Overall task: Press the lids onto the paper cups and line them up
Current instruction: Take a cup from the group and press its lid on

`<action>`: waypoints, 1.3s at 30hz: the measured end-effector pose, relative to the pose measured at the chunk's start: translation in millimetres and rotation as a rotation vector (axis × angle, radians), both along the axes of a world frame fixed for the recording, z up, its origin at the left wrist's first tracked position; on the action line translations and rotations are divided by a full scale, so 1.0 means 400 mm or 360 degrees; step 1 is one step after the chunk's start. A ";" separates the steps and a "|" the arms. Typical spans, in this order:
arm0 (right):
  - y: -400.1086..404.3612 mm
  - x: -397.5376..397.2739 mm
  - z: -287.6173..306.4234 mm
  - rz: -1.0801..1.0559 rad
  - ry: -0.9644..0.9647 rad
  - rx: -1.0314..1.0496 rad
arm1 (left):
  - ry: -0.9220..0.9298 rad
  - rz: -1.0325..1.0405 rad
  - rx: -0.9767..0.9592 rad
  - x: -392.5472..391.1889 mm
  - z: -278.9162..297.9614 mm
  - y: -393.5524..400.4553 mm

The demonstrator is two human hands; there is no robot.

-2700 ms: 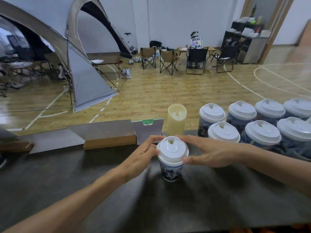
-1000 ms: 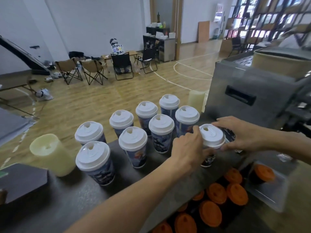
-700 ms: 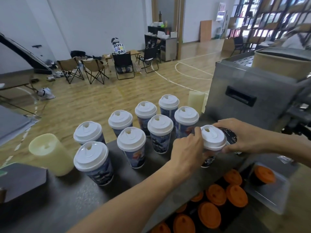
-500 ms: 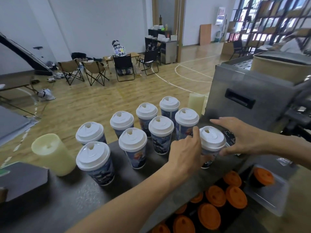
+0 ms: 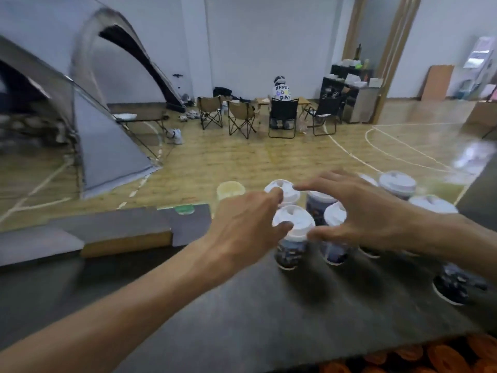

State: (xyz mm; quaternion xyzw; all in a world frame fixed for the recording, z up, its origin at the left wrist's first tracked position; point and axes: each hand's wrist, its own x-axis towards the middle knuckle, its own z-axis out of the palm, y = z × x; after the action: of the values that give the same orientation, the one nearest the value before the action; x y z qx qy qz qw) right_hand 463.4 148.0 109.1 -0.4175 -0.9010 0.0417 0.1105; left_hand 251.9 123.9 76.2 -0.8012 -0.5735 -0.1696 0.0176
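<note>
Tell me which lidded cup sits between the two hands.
The front-left cup of the group, nearest the left hand and the right hand's thumb; other cups stand behind or right.

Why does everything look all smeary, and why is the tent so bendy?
Head view: the camera was turning, so the left hand, the right hand and the lidded cups smear. The wide lens bows the tent and the floor lines near the edges. Window glare whitens the floor at right.
</note>
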 end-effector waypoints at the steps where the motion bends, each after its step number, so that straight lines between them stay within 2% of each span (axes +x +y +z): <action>1: 0.003 -0.090 -0.004 0.0063 0.0014 0.0005 | 0.0000 0.0077 0.0001 -0.084 0.001 -0.022; 9: -0.047 -0.782 -0.061 0.0585 0.0130 -0.0056 | 0.0028 0.0690 -0.0013 -0.680 -0.047 -0.235; 17: -0.097 -1.353 -0.142 0.0813 0.0038 -0.0259 | 0.0171 0.1346 -0.0059 -1.199 -0.101 -0.347; 19: -0.084 -1.485 -0.170 0.0790 -0.0012 -0.0296 | 0.0108 0.1559 -0.0120 -1.320 -0.121 -0.334; 22: -0.061 -1.632 -0.220 0.0732 -0.0094 -0.0410 | -0.0178 0.1809 -0.0190 -1.445 -0.162 -0.303; 25: -0.045 -1.704 -0.262 0.0684 -0.0185 -0.0447 | -0.0413 0.1894 -0.0155 -1.499 -0.209 -0.268; 29: -0.017 -1.731 -0.299 0.0658 -0.0254 -0.0435 | -0.0453 0.1915 -0.0113 -1.516 -0.246 -0.223; 34: 0.011 -1.712 -0.288 0.0668 -0.0181 -0.0456 | -0.0507 0.1909 0.0019 -1.514 -0.258 -0.217; 39: 0.003 -1.616 -0.257 0.0764 0.0099 -0.0488 | -0.0495 0.1544 0.0222 -1.396 -0.230 -0.274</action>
State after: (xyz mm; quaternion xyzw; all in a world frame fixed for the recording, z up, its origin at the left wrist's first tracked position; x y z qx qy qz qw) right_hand -183.1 149.1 6.5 -0.2027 -0.9534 0.2153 0.0606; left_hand -306.6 14.5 -15.8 -0.4051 -0.8625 -0.2969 0.0623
